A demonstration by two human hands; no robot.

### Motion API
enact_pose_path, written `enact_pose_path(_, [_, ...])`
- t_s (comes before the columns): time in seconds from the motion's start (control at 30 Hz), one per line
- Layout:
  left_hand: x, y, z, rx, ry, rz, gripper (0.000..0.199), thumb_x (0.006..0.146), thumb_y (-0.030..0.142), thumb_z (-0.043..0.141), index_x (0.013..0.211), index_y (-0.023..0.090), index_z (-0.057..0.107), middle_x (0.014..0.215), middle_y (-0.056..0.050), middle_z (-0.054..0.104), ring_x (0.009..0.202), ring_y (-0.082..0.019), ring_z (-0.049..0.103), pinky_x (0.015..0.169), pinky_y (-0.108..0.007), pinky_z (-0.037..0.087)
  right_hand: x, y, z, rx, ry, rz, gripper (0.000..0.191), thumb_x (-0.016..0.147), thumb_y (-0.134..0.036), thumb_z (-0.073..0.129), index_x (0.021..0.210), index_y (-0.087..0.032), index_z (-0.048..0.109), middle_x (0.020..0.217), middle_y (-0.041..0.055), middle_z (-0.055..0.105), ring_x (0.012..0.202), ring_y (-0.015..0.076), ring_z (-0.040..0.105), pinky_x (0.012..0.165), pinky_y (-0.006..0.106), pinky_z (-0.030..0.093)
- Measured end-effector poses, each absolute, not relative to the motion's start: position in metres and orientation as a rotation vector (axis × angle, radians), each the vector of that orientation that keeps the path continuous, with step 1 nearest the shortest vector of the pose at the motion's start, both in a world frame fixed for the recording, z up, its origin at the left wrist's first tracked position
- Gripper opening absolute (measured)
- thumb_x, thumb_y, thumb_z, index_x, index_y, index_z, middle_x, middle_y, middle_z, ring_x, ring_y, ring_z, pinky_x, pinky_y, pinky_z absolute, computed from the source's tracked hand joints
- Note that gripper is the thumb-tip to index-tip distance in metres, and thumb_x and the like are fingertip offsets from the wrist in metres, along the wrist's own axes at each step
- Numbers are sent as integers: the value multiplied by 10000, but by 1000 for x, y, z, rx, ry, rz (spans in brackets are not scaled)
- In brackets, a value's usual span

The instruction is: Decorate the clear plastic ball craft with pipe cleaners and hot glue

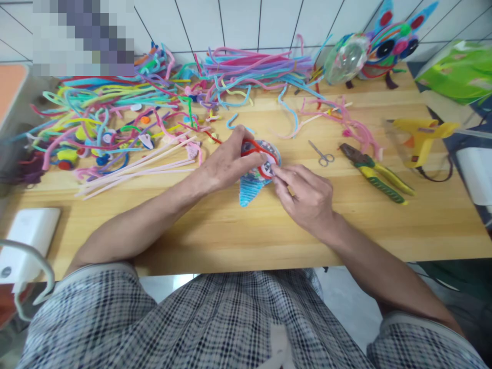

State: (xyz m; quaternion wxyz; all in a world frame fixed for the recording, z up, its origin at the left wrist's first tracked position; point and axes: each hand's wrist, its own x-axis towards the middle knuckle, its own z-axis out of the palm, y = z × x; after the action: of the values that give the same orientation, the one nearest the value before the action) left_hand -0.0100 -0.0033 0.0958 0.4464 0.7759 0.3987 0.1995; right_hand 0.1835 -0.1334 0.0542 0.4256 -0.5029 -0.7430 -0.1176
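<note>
In the middle of the wooden table lies a small round craft piece [251,190] with a blue, ribbed, pointed part toward me. A red pipe cleaner [215,141] runs from the left and curves in a loop over its top. My left hand [230,164] grips the piece and the red pipe cleaner from the left, thumb across the top. My right hand [303,195] pinches at the lower right of the red loop; its fingertips partly hide what they hold.
Pipe cleaners [257,66] are heaped at the back and left. Small scissors [323,155], pliers [376,177] and a yellow glue gun [418,138] lie to the right. A decorated figure [400,48] stands at the back right; a white power bank [28,241] is front left.
</note>
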Motion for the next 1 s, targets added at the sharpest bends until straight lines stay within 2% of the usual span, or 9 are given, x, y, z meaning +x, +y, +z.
enact_pose_path(0.2, [-15, 5, 92, 1893, 957, 443, 453, 905, 525, 770, 1185, 225, 578, 966, -3, 635, 978, -220, 623, 889, -396, 541, 185, -134, 54, -1326, -1885, -276, 274, 1066, -119, 687, 1284, -230, 808, 1043, 37, 879, 870, 168, 823, 839, 289, 671])
enact_pose_path(0.33, [-19, 11, 92, 1822, 902, 385, 509, 896, 545, 799, 1221, 231, 566, 1029, -15, 650, 1015, -226, 634, 913, -395, 526, 185, -136, 54, -1331, -1892, -262, 290, 1053, -112, 695, 1295, -217, 816, 1060, 49, 885, 872, 170, 824, 839, 299, 680])
enact_pose_path(0.6, [-19, 14, 101, 1855, 918, 304, 617, 819, 554, 855, 1254, 236, 555, 1074, -26, 665, 992, -219, 624, 851, -368, 494, 184, -135, 55, -1356, -1883, -287, 263, 1061, -129, 692, 1265, -238, 819, 991, 30, 877, 811, 167, 809, 791, 299, 665])
enact_pose_path(0.77, [-19, 13, 101, 1873, 876, 306, 598, 843, 561, 829, 1258, 233, 549, 1049, -14, 681, 972, -204, 638, 815, -343, 513, 184, -136, 56, -1384, -1872, -186, 295, 1026, -118, 683, 1271, -242, 791, 952, 22, 864, 811, 179, 806, 786, 316, 654])
enact_pose_path(1.0, [-19, 12, 103, 1901, 870, 272, 642, 850, 585, 827, 1301, 225, 546, 1058, -17, 698, 979, -210, 658, 831, -348, 541, 182, -135, 61, -1320, -1789, -42, 383, 969, -90, 658, 1305, -244, 758, 921, -13, 839, 739, 149, 767, 760, 292, 653])
